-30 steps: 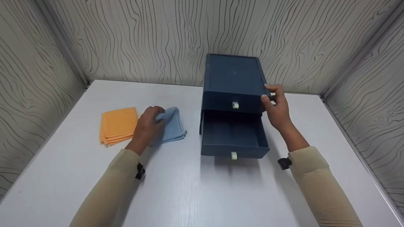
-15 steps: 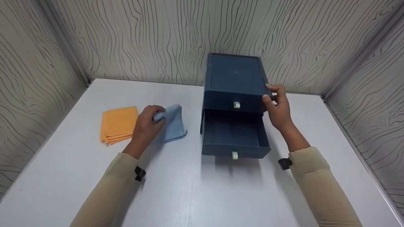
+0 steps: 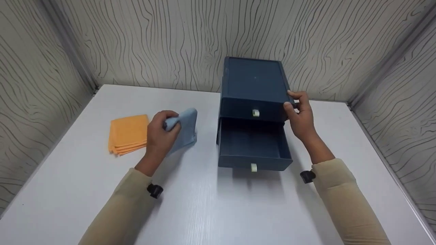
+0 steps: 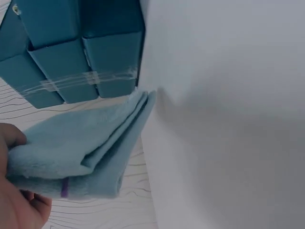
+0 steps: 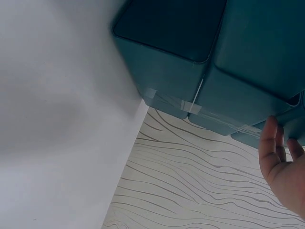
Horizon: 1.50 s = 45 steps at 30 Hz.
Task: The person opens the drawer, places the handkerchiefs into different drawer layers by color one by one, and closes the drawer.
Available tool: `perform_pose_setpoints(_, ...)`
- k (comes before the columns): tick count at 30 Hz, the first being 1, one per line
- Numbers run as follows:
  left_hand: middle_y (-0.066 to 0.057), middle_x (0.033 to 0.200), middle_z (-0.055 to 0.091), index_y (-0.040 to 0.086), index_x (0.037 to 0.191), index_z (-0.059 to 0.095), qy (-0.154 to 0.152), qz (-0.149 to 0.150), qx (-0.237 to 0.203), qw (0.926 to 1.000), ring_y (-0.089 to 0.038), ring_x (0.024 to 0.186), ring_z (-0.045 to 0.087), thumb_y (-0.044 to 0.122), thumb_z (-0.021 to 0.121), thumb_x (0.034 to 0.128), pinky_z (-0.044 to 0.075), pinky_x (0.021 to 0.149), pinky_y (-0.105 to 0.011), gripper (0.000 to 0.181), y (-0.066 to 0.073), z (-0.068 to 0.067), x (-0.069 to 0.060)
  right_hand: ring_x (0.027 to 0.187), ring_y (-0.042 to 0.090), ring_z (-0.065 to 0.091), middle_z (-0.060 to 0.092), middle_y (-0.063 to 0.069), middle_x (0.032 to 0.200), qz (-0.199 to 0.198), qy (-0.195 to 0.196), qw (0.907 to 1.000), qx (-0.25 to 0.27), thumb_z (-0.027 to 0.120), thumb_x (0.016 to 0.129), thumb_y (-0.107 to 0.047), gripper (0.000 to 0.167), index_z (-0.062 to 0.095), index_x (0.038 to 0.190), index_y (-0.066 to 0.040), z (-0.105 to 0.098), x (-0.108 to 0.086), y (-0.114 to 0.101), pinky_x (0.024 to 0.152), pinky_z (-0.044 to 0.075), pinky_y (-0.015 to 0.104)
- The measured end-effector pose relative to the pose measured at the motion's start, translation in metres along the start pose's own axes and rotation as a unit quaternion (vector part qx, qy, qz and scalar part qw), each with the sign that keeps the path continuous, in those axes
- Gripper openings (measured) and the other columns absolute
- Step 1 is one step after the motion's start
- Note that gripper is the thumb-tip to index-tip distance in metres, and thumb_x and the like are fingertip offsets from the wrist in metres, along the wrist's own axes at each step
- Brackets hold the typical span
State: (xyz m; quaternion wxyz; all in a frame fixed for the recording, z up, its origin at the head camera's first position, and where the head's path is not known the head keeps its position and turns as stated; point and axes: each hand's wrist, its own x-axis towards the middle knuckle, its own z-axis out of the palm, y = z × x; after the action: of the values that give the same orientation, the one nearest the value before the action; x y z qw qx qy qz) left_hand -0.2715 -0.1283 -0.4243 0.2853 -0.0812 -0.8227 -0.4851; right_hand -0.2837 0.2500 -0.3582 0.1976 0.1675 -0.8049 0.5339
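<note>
In the head view my left hand [image 3: 160,134] pinches the top edge of a folded light blue cloth [image 3: 186,124], which hangs tilted over the table. The left wrist view shows the layers of this cloth [image 4: 81,143] and a small purple mark near its edge. My right hand [image 3: 301,117] holds the upper right front corner of a dark blue drawer unit [image 3: 255,80], thumb in front and fingers at the side. The unit's lower drawer [image 3: 255,163] is pulled out, its floor bare. The drawer above it is closed. Whether the cloth's lower edge touches the table cannot be told.
A folded orange cloth [image 3: 128,132] lies left of my left hand. White table [image 3: 204,204] surrounds the drawer unit, with wood-patterned walls [image 3: 163,44] behind and on both sides. Clear tape [image 5: 190,107] runs along the unit's side.
My left hand has raised the blue cloth's gripped edge, so the cloth now stands steeper and its right corner has drawn in. The right hand and drawer unit look still.
</note>
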Motion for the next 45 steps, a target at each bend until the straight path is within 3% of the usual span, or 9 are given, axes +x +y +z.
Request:
perform_pose_setpoints(8,-0.008,0.102,0.065,0.006,0.104,0.061,0.062,-0.069,-0.104,0.9902,-0.016,0.094,0.057,0.005,0.070,0.0823,0.049,0.086,-0.034,0.024,0.016,0.001,0.001,0.083,0.006,0.051,0.044,-0.011,0.114,-0.007,0.007,0.9999,0.010,0.053,0.098,-0.031,0.047,0.042,0.132,0.000,-0.003,0.005,0.028,0.064,0.046,0.016)
perform_pose_setpoints(13,-0.007,0.100,0.061,0.004,0.103,0.057,0.084,-0.077,-0.124,0.9857,-0.016,0.092,0.055,0.006,0.069,0.0822,0.046,0.085,-0.033,0.024,0.027,0.001,0.000,0.083,0.009,0.052,0.044,-0.009,0.117,-0.009,0.010,0.9999,0.007,0.053,0.098,-0.031,0.045,0.043,0.132,-0.004,-0.004,0.007,0.039,0.064,0.046,0.018)
perform_pose_setpoints(19,-0.006,0.096,0.062,0.004,0.100,0.058,0.095,-0.046,-0.137,0.9849,-0.016,0.089,0.057,0.004,0.070,0.0805,0.047,0.081,-0.032,0.023,0.041,0.001,-0.003,0.086,0.007,0.051,0.042,-0.010,0.119,0.000,0.008,1.0000,0.004,0.052,0.098,-0.027,0.046,0.041,0.134,-0.001,-0.002,0.006,0.034,0.066,0.045,0.017)
perform_pose_setpoints(24,-0.008,0.095,0.063,0.002,0.100,0.058,0.096,-0.017,-0.133,0.9864,-0.015,0.087,0.057,0.001,0.069,0.0796,0.047,0.079,-0.031,0.023,0.053,0.001,-0.003,0.085,0.004,0.049,0.041,-0.012,0.116,-0.002,0.002,1.0000,0.006,0.051,0.099,-0.030,0.051,0.039,0.133,0.005,-0.001,0.002,0.013,0.068,0.044,0.016)
perform_pose_setpoints(31,-0.009,0.093,0.062,-0.001,0.097,0.058,0.119,0.019,-0.154,0.9807,-0.015,0.087,0.057,-0.004,0.068,0.0787,0.047,0.079,-0.031,0.021,0.069,0.001,-0.005,0.083,0.005,0.049,0.043,-0.012,0.114,-0.003,0.001,0.9999,0.012,0.051,0.099,-0.031,0.051,0.039,0.132,0.006,0.000,-0.001,0.001,0.067,0.044,0.016)
perform_pose_setpoints(38,-0.011,0.092,0.061,-0.001,0.095,0.058,0.123,0.071,-0.143,0.9796,-0.015,0.084,0.058,-0.004,0.068,0.0783,0.049,0.076,-0.029,0.020,0.085,0.005,-0.008,0.086,0.005,0.049,0.042,-0.012,0.116,0.004,0.005,1.0000,0.006,0.052,0.098,-0.032,0.051,0.040,0.133,0.004,-0.001,0.002,0.014,0.067,0.044,0.016)
perform_pose_setpoints(45,-0.010,0.089,0.059,0.000,0.093,0.057,0.132,0.129,-0.162,0.9694,-0.016,0.084,0.057,-0.006,0.069,0.0763,0.049,0.075,-0.027,0.021,0.103,0.008,-0.010,0.085,0.007,0.051,0.044,-0.012,0.116,-0.009,0.010,0.9999,0.009,0.053,0.098,-0.031,0.047,0.042,0.133,-0.001,-0.003,0.007,0.038,0.066,0.045,0.017)
